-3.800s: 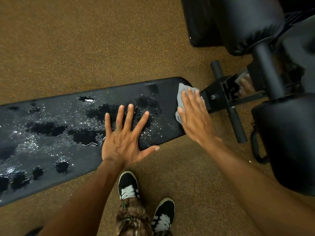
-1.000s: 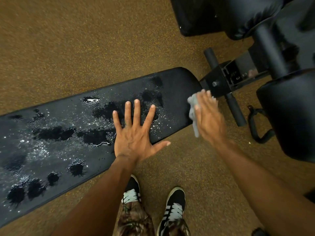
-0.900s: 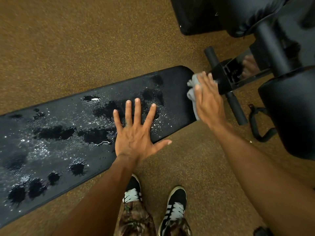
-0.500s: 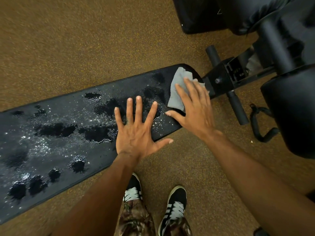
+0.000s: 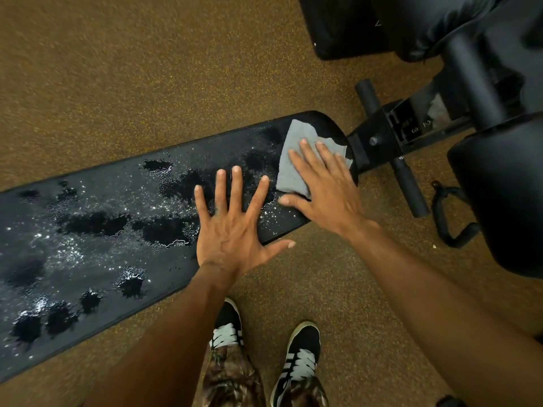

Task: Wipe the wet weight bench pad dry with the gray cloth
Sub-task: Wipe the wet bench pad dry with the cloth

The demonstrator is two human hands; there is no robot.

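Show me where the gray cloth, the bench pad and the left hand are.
gray cloth (image 5: pixel 299 131), head view, bare corner beyond the fingertips.
bench pad (image 5: pixel 97 201), head view, wet top surface.
left hand (image 5: pixel 232 233), head view, back of the hand.

Right hand (image 5: pixel 329 195) pressed flat on gray cloth (image 5: pixel 289 168) at wet bench pad's (image 5: pixel 102 201) rounded end; left hand (image 5: pixel 232 233) splayed beside it.

Dim warm light; glints on wet pad (image 5: pixel 88 230); wide-angle edge distortion.
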